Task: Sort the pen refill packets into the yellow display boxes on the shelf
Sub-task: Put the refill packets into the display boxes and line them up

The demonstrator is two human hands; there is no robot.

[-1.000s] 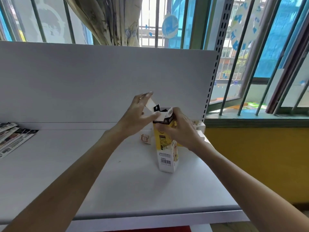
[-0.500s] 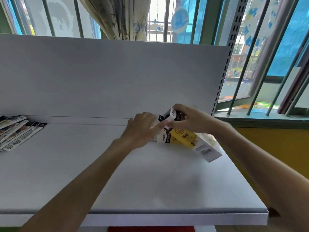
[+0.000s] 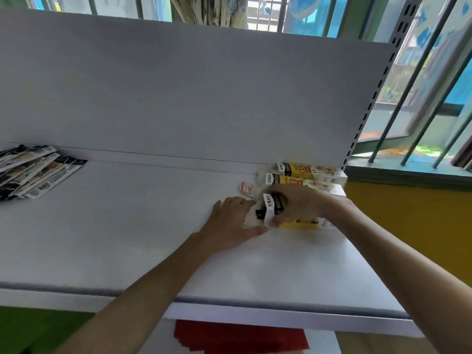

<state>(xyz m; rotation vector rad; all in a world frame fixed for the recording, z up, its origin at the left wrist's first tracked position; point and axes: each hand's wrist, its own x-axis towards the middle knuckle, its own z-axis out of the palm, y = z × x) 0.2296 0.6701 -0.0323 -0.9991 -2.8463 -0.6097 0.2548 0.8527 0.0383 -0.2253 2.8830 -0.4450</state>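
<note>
A second earlier the yellow display box (image 3: pixel 301 222) stood upright; now it lay on its side on the shelf (image 3: pixel 127 238) at two o'clock, in front of two other boxes (image 3: pixel 304 175), so I judged it ready for filling. My right hand (image 3: pixel 298 205) grasped its black-and-white mouth end. My left hand (image 3: pixel 235 221) lay flat against it, fingers released. The refill packets (image 3: pixel 33 169) lay unsorted at nine o'clock.

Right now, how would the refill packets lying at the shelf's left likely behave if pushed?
The refill packets look flat and thin, so probably light and floppy. They lie fanned on the smooth shelf, so a push would likely slide and scatter them.
</note>
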